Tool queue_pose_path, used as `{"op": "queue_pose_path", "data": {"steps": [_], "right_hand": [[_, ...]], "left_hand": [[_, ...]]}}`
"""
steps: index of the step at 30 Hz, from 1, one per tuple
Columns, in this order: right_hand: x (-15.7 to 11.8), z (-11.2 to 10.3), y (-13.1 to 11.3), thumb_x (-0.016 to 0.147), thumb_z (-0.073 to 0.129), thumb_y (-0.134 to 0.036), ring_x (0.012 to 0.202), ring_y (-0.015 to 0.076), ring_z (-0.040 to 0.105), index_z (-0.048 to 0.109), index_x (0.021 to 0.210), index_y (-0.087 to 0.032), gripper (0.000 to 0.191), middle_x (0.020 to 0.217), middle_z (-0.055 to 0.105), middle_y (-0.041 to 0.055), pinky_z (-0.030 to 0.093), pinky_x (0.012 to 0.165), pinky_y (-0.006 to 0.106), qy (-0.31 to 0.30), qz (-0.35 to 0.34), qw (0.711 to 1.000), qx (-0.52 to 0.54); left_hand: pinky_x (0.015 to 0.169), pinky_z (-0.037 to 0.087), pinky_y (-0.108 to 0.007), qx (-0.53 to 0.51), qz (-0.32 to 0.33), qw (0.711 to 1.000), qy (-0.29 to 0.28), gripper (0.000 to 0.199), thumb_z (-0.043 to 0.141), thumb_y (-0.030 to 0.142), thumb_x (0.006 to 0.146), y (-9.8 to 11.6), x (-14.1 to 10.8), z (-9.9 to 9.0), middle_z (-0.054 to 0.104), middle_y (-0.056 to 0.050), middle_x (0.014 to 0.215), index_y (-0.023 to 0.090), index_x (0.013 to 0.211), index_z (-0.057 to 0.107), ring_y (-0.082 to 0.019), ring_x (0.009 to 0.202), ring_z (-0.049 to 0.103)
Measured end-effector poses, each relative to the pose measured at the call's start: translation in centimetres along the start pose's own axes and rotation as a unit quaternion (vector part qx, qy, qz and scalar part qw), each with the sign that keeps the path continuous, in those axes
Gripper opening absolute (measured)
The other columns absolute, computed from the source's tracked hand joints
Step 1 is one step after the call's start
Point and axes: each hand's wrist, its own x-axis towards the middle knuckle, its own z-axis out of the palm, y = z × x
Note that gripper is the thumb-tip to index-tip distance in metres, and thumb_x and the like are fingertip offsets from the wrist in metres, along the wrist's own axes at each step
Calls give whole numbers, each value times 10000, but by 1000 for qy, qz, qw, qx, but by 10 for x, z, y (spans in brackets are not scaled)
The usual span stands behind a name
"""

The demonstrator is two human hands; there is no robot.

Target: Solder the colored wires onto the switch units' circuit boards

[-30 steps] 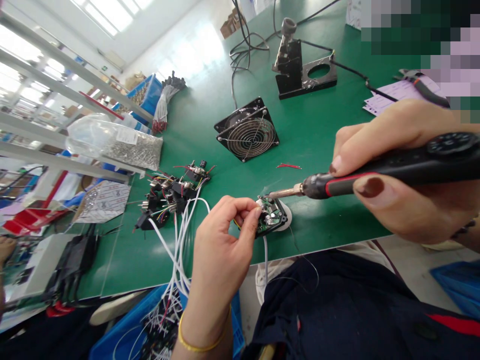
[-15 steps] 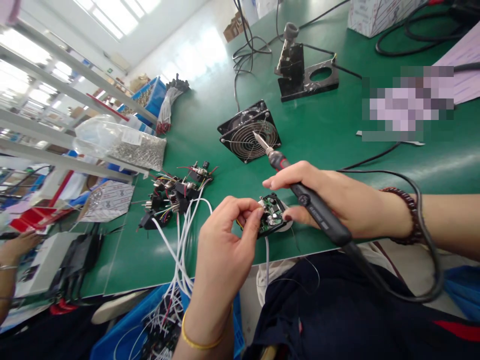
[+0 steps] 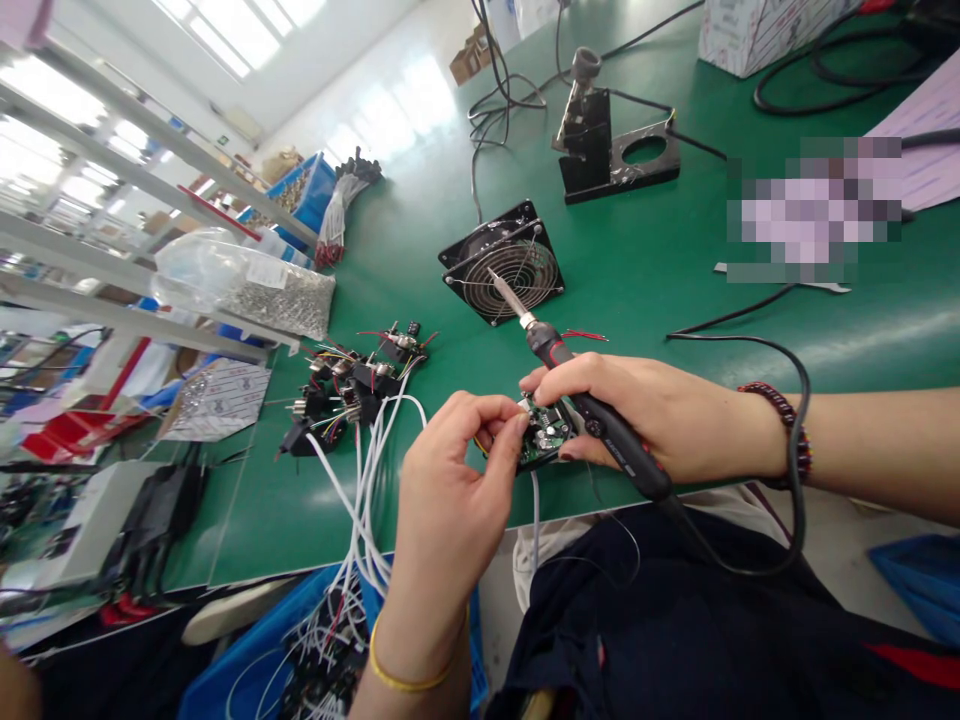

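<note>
My right hand is wrapped round a soldering iron, whose tip points up and left across the front of a small black fan. Its fingertips also reach the right side of a small green circuit board in a black housing. On the board's left edge, the thumb and index finger of my left hand are pinched together. Whether they also hold a wire is hidden. A white cable hangs below the board, and thin solder wire curves over my lap.
Several wired assemblies with white cables lie left of my hands. Red wires lie beyond my right hand. Farther back stands a soldering iron stand. A bag of metal parts sits at left, with a blue bin below the table edge.
My right hand has moved left and down with the soldering iron, uncovering the red wires. My left hand stays on the board. Another person's hand at the far left has left its place.
</note>
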Motion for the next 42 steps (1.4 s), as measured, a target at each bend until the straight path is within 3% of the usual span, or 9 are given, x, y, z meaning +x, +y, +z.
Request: {"op": "queue_pose_path", "data": {"steps": [3,6,11,14,17,21,26,42], "right_hand": [[4,-10,-3,1102,673,-227,1162,207,828,666,1394,-263,294,1289,842,61,668,1010,336,35,-25,998,-35],[7,-27,-12,1099,658,-217,971,166,836,728,1347,-268,263,1108,859,14,671,904,285,113,-16,992,-50],[6,-49,-35,995,686,-188,758,148,743,790,1018,-235,116,932,819,10,631,735,309,189,-39,981,-18],[3,-52,-44,909,696,-113,651,154,679,770,908,-237,144,740,701,-6,591,625,322,192,-1,981,27],[1,-52,-47,906,703,-114,652,163,698,775,919,-239,144,618,544,-46,594,614,303,159,6,987,32],[2,-51,-41,939,706,-149,712,141,756,770,960,-237,111,653,582,-59,634,678,252,114,-15,993,25],[2,-47,-38,946,681,-153,721,110,763,754,949,-218,98,798,707,-24,627,674,218,132,-32,991,8],[3,-44,-39,949,651,-131,739,75,759,746,955,-195,115,795,695,-41,618,692,181,129,-30,991,18]], "left_hand": [[696,508,-248,-2,-4,1000,5,156,693,146,1010,-2,-3,-1,683,33,771,225,887,748,-138,682,585],[702,511,-241,-4,-2,1000,13,154,697,140,1012,-4,-6,-1,689,33,781,225,893,746,-135,698,597],[708,516,-237,-4,1,1000,19,157,697,129,1013,-3,-7,1,698,35,789,224,897,743,-131,703,603],[714,520,-238,-1,2,1000,18,156,701,121,1010,-2,-6,1,702,33,796,222,900,746,-132,708,605],[718,523,-235,2,3,1000,17,159,695,114,1011,-1,-6,1,701,34,798,218,904,747,-128,707,600],[721,532,-242,4,6,1000,17,159,692,115,1011,-1,-6,1,701,32,796,221,903,742,-132,704,599],[719,538,-256,8,2,1000,12,154,699,130,1009,0,-5,1,696,29,787,227,898,743,-141,699,596],[718,524,-250,-5,2,1000,18,154,708,119,1005,-2,-7,0,703,31,801,226,902,747,-137,722,612]]}}
